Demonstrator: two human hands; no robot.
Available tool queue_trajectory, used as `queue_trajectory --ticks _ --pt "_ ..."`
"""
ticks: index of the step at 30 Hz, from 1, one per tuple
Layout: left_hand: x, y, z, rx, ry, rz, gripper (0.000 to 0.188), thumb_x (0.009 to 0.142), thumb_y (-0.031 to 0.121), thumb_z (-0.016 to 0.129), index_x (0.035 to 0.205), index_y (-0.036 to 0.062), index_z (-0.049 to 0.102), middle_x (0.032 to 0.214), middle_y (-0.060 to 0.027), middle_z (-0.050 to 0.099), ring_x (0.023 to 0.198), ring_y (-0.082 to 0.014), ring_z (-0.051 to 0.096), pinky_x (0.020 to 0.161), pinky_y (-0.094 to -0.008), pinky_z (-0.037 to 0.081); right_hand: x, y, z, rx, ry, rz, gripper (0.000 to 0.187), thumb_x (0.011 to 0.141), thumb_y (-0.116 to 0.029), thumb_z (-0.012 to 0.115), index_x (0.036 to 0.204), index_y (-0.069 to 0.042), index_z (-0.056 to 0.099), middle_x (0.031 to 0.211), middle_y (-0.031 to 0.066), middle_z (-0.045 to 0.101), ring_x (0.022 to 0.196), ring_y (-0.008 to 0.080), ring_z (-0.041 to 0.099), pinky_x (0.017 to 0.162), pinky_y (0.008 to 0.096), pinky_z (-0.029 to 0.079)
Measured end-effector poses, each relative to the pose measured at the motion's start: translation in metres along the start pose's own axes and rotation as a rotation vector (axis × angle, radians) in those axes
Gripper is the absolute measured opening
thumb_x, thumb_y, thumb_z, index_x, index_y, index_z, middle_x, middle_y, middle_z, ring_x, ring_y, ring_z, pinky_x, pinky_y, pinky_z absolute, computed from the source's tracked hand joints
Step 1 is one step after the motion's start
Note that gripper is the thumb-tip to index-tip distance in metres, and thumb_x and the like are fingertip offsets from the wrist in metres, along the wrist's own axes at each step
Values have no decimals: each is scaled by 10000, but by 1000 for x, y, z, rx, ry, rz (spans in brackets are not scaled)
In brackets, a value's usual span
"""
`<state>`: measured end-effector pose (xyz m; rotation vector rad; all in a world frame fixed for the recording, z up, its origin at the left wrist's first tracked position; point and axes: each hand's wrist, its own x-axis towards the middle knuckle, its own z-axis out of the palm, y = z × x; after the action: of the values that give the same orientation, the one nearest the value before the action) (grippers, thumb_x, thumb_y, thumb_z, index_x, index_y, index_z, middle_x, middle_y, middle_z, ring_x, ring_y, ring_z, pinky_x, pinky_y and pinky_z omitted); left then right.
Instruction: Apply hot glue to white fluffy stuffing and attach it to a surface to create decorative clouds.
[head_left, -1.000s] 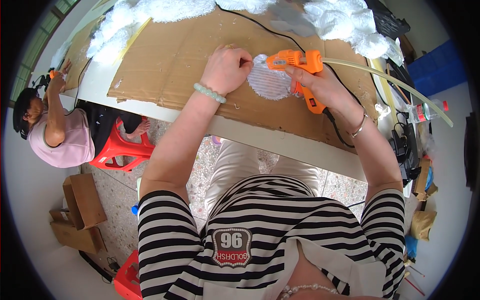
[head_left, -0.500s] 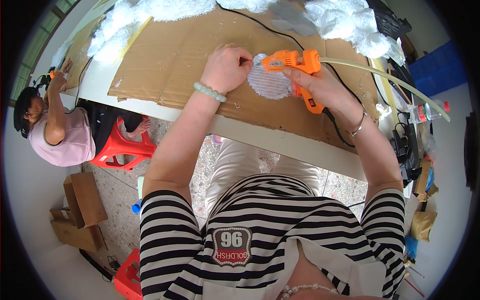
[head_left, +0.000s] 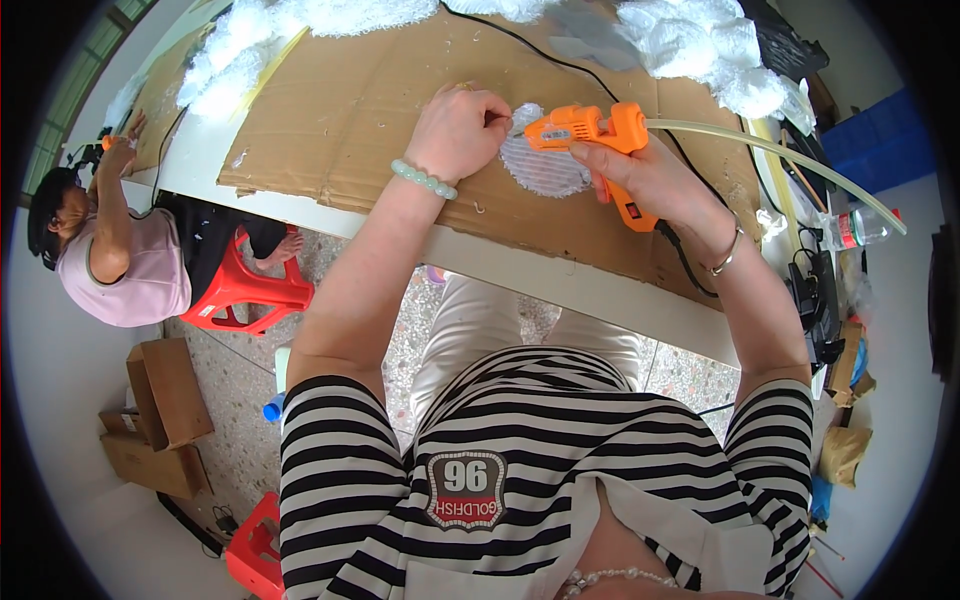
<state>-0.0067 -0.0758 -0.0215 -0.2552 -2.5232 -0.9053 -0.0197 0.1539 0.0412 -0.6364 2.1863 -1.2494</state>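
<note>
My right hand (head_left: 650, 180) is wrapped round the grip of an orange hot glue gun (head_left: 590, 128), its nozzle toward my left fingertips. A pale glue stick (head_left: 770, 150) runs long out of the gun's back end. Beneath the nozzle, a white ribbed oval pad (head_left: 545, 172) lies on the cardboard sheet (head_left: 350, 120). My left hand (head_left: 460, 130) is closed in a pinch at the pad's left edge. What sits between those fingers is too small to make out.
White, filmy bundles (head_left: 690, 45) line the table's far side. A black cord (head_left: 530, 50) crosses the cardboard. On the right stand a plastic bottle (head_left: 862, 228) and black devices (head_left: 815, 300). Another person (head_left: 120, 250) sits at the left on a red stool (head_left: 250, 290).
The glue gun has come slightly nearer to me over the pad, showing more of the pad's far edge. My left hand keeps its pinch beside it.
</note>
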Motion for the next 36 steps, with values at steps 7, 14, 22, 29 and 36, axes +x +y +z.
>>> queue_trajectory --ticks 7,14,22,29,36 --pt "0 -1 1 -22 11 0 63 742 116 644 756 78 693 729 -98 641 773 -309 583 773 -397 486 -8 1 -4 65 2 -2 313 924 -359 583 817 -65 570 643 -4 527 606 96 521 593 243 412" --pt "-1 4 -4 -83 -47 -28 65 751 113 638 761 80 693 733 -89 645 769 -305 583 769 -389 481 -27 7 -15 377 137 14 394 945 -436 504 829 -68 582 712 43 603 652 135 582 610 259 465" --pt "-10 22 -8 249 33 301 98 661 60 634 721 107 696 780 -51 660 811 -267 591 778 -401 454 -33 25 -9 655 214 50 465 943 -515 440 803 -90 563 773 52 608 721 144 591 632 272 477" --pt "5 31 -26 458 33 500 195 677 20 587 816 97 701 882 -62 668 863 -271 590 767 -418 455 -25 34 -10 819 202 -12 478 952 -501 425 829 -61 568 802 73 604 752 163 596 724 316 535" --pt "25 6 -3 177 -168 211 357 717 -46 509 999 79 689 1005 -153 665 947 -361 590 873 -406 475 -20 43 -10 959 158 -28 458 957 -486 434 914 -48 563 816 85 608 756 177 612 725 339 546"
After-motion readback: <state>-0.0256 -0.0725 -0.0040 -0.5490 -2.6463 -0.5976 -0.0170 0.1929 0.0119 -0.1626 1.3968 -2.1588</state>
